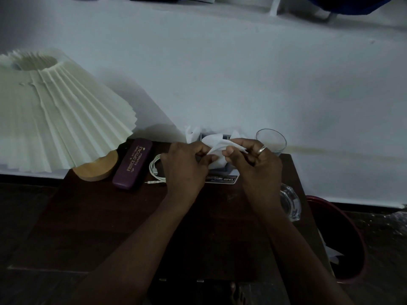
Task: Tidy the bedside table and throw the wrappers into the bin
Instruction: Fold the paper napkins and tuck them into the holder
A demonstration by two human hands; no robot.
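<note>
— So where is the white paper (217,146)?
— Above the back of the dark table (99,216), between both hands. The left hand (187,166) and right hand (253,166) each pinch it with curled fingers.
— And the bin (343,234)?
— Just right of the table, paper scraps (333,255) inside. A glasses case (133,164) lies beside the lamp (55,111).

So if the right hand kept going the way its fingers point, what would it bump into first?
The right hand points left and pinches the white tissue. Going on, it would probably bump the left hand, which grips the same tissue close beside it.
</note>
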